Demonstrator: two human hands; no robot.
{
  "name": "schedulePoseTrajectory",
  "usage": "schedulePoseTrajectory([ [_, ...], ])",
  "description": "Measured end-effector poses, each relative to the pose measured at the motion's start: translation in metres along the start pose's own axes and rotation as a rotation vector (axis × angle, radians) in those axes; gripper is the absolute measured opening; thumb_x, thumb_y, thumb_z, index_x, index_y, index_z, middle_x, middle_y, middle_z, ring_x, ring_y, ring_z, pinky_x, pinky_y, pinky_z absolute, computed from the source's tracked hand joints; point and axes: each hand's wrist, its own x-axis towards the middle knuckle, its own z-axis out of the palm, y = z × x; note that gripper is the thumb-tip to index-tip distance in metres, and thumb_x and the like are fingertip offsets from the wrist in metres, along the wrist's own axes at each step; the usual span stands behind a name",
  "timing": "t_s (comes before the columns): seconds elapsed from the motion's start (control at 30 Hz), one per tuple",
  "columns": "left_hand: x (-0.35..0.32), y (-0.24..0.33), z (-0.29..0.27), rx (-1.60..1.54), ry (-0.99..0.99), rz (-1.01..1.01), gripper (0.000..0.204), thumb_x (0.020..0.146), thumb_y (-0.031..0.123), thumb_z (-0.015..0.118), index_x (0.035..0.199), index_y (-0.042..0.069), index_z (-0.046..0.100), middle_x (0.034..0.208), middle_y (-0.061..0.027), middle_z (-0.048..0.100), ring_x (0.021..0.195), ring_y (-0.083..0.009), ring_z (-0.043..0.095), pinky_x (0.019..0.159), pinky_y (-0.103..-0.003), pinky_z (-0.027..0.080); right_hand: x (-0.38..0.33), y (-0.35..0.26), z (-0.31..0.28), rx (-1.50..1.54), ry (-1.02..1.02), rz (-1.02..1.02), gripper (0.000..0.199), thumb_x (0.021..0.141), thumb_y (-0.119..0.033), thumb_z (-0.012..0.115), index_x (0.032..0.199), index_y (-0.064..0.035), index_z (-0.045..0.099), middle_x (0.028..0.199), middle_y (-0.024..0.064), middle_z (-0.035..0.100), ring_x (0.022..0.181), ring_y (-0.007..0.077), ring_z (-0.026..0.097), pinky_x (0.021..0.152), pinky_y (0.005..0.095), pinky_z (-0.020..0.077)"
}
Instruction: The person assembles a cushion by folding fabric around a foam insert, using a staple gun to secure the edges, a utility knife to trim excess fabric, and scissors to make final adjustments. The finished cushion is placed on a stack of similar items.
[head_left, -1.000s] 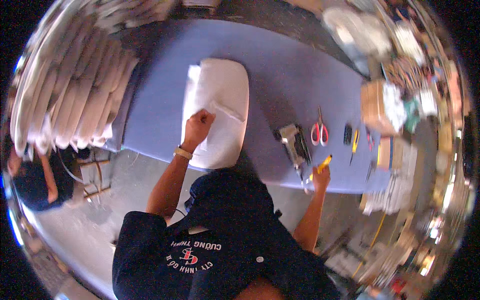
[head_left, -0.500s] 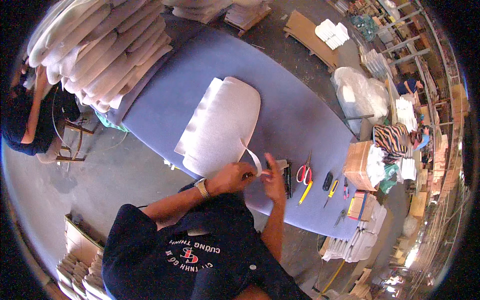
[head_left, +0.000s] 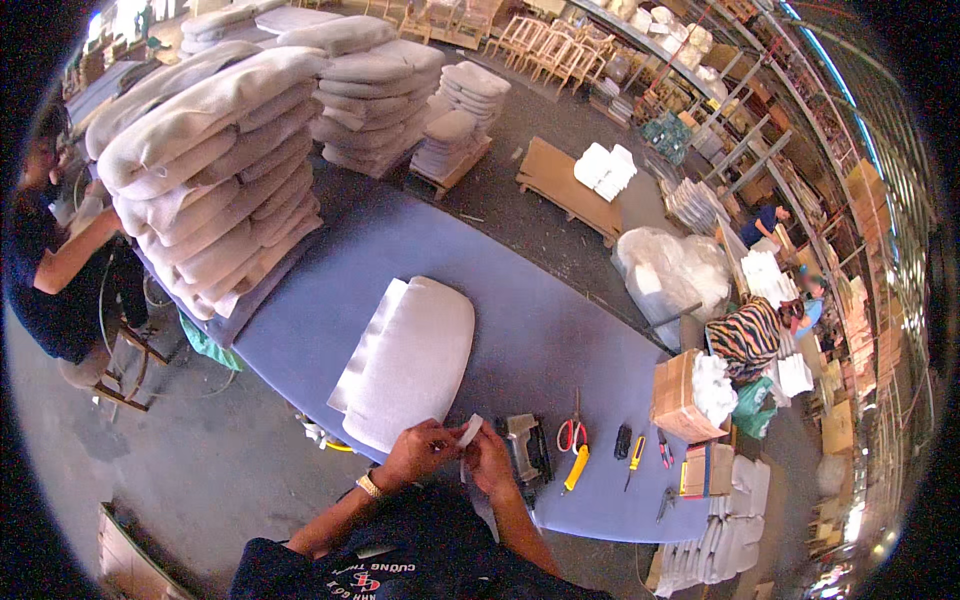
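Observation:
Both my hands are together at the near edge of a blue-covered table (head_left: pixel 330 250). A narrow white strip (head_left: pixel 469 431) runs between them, its tail hanging below. My left hand (head_left: pixel 420 448) is closed, its fingers at the strip's left side; my right hand (head_left: pixel 487 462) pinches the strip. Just beyond my left hand lies a pale grey padded cushion (head_left: pixel 425 350) with rounded corners, a loose flap of fabric (head_left: pixel 370 345) along its left side. A grey and black tool (head_left: pixel 524 448), perhaps a stapler, lies right of my right hand.
Red-handled scissors (head_left: pixel 572 434), a yellow utility knife (head_left: pixel 576 468), a yellow screwdriver (head_left: pixel 636 456) and pliers (head_left: pixel 667 503) lie to the right. A cardboard box (head_left: pixel 680 395) stands at the table's right end. Stacked cushions (head_left: pixel 210 170) rise at the far left, near a seated person (head_left: pixel 65 255).
The view has tilted upward, showing more of the room. My right hand, fingers spread before, has closed on the strip. The strip no longer stretches up over the cushion's edge.

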Motion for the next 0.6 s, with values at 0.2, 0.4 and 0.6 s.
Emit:
schedulePoseTrajectory([
  [0.2,0.001,0.01,0.048,0.163,-0.003,0.043,0.026,0.086,0.022,0.075,0.11,0.013,0.076,0.09,-0.0117,0.069,0.085,-0.0348,0.068,0.076,-0.044,0.056,-0.013,0.01,-0.035,-0.163,0.037,-0.073,0.025,0.104,-0.03,0.057,0.114,-0.0094,0.066,0.108,0.003,0.068,0.094,0.0158,0.068,0.081,0.0325,0.0574],
  [0.4,0.012,0.036,0.149,0.135,-0.042,0.009,0.014,0.087,0.023,0.074,0.096,0.012,0.074,0.108,-0.0117,0.07,0.095,-0.0315,0.07,0.079,-0.042,0.059,-0.07,0.005,-0.152,-0.257,0.118,-0.023,0.026,0.106,-0.032,0.052,0.108,-0.0095,0.066,0.091,0.0019,0.067,0.078,0.0134,0.064,0.065,0.0296,0.0517],
  [0.6,-0.02,0.028,0.224,0.085,-0.233,-0.245,0.028,0.095,0.033,0.069,0.097,0.006,0.071,0.097,-0.0168,0.074,0.086,-0.0385,0.071,0.076,-0.047,0.056,-0.144,-0.032,-0.165,-0.437,0.129,0.084,0.024,0.106,-0.027,0.052,0.108,-0.0072,0.065,0.085,0.0021,0.066,0.066,0.0121,0.059,0.058,0.0275,0.0476],
])
